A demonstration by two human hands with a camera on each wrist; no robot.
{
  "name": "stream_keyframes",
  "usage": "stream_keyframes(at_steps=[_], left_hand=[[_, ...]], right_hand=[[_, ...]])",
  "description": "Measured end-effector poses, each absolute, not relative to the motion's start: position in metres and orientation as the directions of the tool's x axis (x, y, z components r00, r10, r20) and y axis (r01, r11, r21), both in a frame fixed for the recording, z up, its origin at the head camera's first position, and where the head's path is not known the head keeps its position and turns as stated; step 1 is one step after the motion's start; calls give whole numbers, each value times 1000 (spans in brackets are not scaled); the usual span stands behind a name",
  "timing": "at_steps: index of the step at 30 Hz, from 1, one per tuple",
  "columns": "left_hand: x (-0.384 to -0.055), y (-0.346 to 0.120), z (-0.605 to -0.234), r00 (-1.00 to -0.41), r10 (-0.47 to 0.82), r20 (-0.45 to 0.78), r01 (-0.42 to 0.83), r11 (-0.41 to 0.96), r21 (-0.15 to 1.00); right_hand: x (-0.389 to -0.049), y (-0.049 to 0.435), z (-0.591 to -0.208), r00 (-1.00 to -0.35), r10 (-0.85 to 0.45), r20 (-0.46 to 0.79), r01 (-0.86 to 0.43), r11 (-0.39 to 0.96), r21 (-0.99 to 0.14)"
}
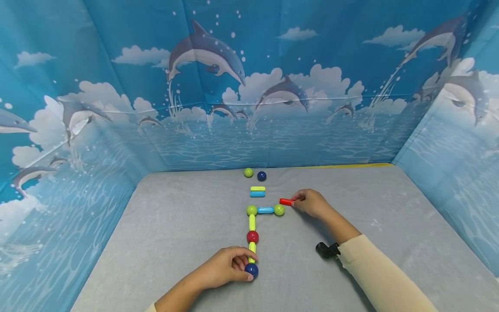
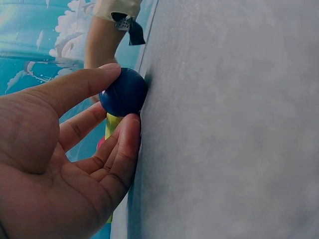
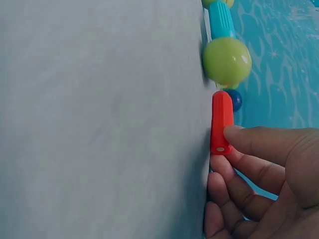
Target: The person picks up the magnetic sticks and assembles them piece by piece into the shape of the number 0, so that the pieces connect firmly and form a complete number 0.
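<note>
On the grey surface lies an L-shaped chain of balls and rods. From the near end it runs through a dark blue ball (image 1: 251,270), a yellow-green rod (image 1: 252,248), a red ball (image 1: 252,237), another yellow-green rod (image 1: 252,222) and a green ball (image 1: 251,210). There it turns right along a light blue rod (image 1: 266,210) to a second green ball (image 1: 279,209). My left hand (image 1: 224,266) pinches the dark blue ball between thumb and fingers. Just right of the second green ball, my right hand (image 1: 312,203) pinches a red rod (image 3: 222,117) by one end.
Beyond the chain, a yellow-green rod (image 1: 257,188) and a light blue rod (image 1: 257,194) lie side by side. A loose green ball (image 1: 248,172) and dark blue ball (image 1: 261,176) sit near the far edge. A dolphin-printed curtain (image 1: 273,130) surrounds the table (image 1: 175,216).
</note>
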State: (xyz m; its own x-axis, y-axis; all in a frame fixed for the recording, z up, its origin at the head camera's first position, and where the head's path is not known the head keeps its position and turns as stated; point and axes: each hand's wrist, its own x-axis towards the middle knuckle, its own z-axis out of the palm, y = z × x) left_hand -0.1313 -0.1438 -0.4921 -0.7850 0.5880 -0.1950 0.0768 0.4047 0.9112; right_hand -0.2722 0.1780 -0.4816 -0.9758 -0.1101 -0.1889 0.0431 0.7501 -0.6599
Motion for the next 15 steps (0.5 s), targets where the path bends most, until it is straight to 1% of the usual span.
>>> stream_keyframes(at_steps=[9,15], left_hand=[[-131,-144,-491,-783,591,-195,76,401,913],[-131,-144,-490,-784,591,-192,84,406,910]], right_hand=[[-243,200,-479,-972,-139,-190,15,769,-639],[-220,206,-476,-967,-170,-192,-6,762,-647]])
